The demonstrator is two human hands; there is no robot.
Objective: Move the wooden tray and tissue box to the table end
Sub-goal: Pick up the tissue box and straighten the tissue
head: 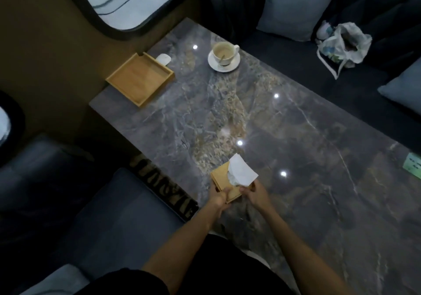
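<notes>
Both hands grip the wooden tissue box (224, 184) at the near part of the marble bench (296, 135), close to its left edge. The left hand (219, 198) wraps the box's near-left side with fingers curled on it; the right hand (254, 193) pinches its near-right corner, thumb on top. A white tissue (241, 170) stands up out of the box and leans toward the right. The box sits turned diagonally to the bench edges.

The wooden tray (140, 79) lies flat at the far left corner of the bench, also askew, one corner overhanging the left edge. A small white object (163, 59) lies just beside its far side. A cup on a saucer (224, 56) stands near the far end, well apart from the tray. Between box and tray the marble is open.
</notes>
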